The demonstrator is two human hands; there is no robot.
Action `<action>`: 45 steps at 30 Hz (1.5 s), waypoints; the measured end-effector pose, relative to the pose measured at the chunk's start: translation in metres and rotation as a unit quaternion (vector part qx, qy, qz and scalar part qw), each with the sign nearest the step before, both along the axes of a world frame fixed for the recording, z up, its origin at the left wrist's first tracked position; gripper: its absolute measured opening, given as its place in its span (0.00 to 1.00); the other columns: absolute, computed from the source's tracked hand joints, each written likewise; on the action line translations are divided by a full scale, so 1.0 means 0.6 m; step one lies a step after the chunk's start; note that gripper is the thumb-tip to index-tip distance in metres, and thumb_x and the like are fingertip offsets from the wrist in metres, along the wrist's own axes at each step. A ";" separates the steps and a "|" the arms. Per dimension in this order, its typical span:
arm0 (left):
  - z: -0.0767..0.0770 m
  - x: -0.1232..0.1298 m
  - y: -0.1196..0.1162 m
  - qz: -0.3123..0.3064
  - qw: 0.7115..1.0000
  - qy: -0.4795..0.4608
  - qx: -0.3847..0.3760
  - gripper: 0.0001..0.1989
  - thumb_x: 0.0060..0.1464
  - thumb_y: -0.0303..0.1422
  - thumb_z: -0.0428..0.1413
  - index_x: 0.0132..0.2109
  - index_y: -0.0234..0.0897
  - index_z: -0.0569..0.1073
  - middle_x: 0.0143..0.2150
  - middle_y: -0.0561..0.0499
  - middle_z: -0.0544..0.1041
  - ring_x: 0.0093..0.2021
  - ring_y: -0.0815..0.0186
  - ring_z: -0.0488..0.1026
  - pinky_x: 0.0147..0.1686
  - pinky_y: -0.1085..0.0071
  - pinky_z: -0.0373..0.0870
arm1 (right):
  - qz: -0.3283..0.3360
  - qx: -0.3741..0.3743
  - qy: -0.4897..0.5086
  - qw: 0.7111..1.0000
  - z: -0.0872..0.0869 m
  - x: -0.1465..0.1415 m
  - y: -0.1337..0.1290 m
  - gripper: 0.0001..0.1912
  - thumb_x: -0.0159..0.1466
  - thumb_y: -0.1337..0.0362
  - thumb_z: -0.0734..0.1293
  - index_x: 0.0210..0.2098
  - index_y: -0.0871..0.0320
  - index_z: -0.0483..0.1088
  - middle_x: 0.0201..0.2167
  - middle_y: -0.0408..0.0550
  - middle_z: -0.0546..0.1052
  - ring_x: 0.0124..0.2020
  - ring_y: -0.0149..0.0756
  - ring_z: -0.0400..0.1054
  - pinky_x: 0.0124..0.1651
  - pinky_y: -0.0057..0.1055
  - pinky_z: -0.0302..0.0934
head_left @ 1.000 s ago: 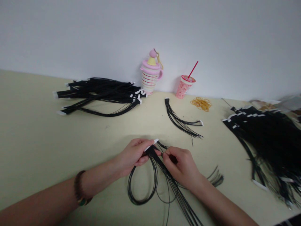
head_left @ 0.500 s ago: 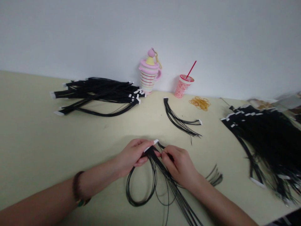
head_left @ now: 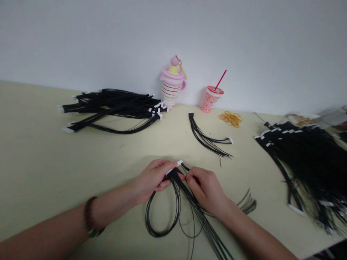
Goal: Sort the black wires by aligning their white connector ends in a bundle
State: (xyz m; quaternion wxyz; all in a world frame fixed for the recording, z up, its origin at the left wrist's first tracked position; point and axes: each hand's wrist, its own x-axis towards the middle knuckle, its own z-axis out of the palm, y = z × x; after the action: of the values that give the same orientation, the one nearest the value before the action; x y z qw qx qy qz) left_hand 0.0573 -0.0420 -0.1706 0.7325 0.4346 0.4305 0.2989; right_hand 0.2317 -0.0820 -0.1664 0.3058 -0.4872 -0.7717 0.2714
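A pale wall [head_left: 108,43] stands behind a cream table [head_left: 81,162]. The left hand [head_left: 155,178] is pinching a white plug [head_left: 180,163] between thumb and fingers. The plug is in the middle of the table's near part, and lots of black wires [head_left: 193,200] hang from it. The right hand [head_left: 206,187] is just beside it, its thumb and fingers closed together, seemingly on a thin wire; the tips are too small to be sure.

This bunch looks only partly done: many wires meet at the plug, but some bend in a big loop [head_left: 157,235] and others hang loose. Farther off lies a small bunch [head_left: 203,139], near some yellow rubber bands [head_left: 230,119]. The left pile [head_left: 116,104] looks neat, maybe finished. The right pile [head_left: 306,155] has messy loose ends, so maybe those are left to do.
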 end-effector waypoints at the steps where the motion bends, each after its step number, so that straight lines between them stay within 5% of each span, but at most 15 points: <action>1: 0.000 0.000 0.000 0.000 1.000 -0.001 -0.001 0.16 0.53 0.41 0.52 0.31 0.30 0.72 0.27 0.48 0.74 0.13 0.81 0.49 0.11 0.81 0.39 | 0.000 -0.001 0.002 1.000 0.000 0.000 0.000 0.11 0.64 0.69 0.57 0.25 0.59 0.60 0.21 0.41 0.63 0.23 0.30 0.58 0.27 0.25 0.48; 15: 0.000 0.001 0.000 0.005 1.000 0.006 0.008 0.15 0.53 0.40 0.53 0.29 0.30 0.72 0.17 0.54 0.67 0.12 0.79 0.49 0.11 0.81 0.40 | -0.002 0.004 0.009 1.000 -0.003 -0.001 0.004 0.11 0.64 0.71 0.58 0.24 0.59 0.59 0.21 0.39 0.62 0.23 0.28 0.56 0.27 0.24 0.47; 20: -0.006 -0.002 0.000 0.004 1.000 0.001 0.005 0.16 0.52 0.41 0.54 0.29 0.30 0.72 0.24 0.50 0.72 0.13 0.80 0.50 0.11 0.81 0.40 | -0.005 0.005 0.007 1.000 -0.003 -0.001 0.003 0.10 0.63 0.71 0.59 0.24 0.59 0.60 0.21 0.39 0.63 0.23 0.29 0.57 0.27 0.24 0.47; 45: -0.009 -0.004 0.001 -0.008 1.000 0.012 0.021 0.17 0.54 0.42 0.51 0.30 0.31 0.72 0.23 0.51 0.70 0.14 0.80 0.50 0.11 0.81 0.40 | -0.014 0.005 0.007 1.000 -0.004 0.000 0.002 0.11 0.62 0.73 0.58 0.24 0.60 0.61 0.20 0.40 0.64 0.22 0.29 0.58 0.26 0.24 0.48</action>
State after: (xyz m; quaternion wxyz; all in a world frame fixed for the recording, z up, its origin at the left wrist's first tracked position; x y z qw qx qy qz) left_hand 0.0552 -0.0416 -0.1762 0.7202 0.4567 0.4298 0.2966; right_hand 0.2318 -0.0805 -0.1690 0.3173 -0.4945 -0.7639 0.2671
